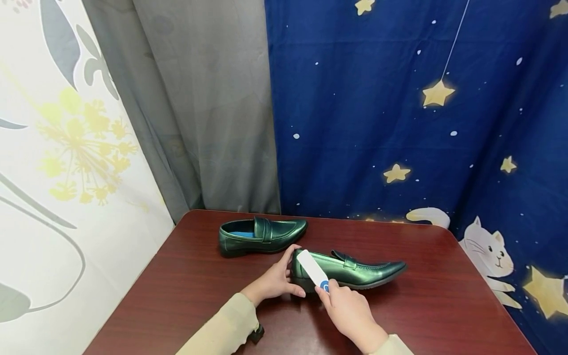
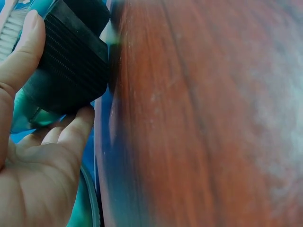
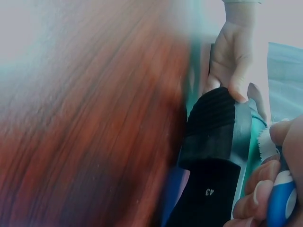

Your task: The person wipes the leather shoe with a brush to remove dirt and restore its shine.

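A shiny green loafer (image 1: 374, 272) is tipped on the table, its pointed toe to the right and its sole facing the near side. My left hand (image 1: 276, 280) grips it round the heel; in the left wrist view the thumb lies by the ridged black heel (image 2: 71, 66) and the fingers reach round behind. My right hand (image 1: 348, 311) holds a white brush (image 1: 312, 267) with a blue-and-white handle (image 3: 282, 201). The white bristles (image 3: 266, 144) are against the loafer's side near the heel. In the right wrist view the sole (image 3: 208, 194) shows the number 43.
A second green loafer (image 1: 284, 230) with a blue insole stands upright behind, toe to the right. The reddish-brown table (image 1: 177, 296) has rounded far corners. Grey (image 1: 222, 98) and starry blue curtains (image 1: 355, 98) hang behind it, and a patterned white one (image 1: 26, 162) at left.
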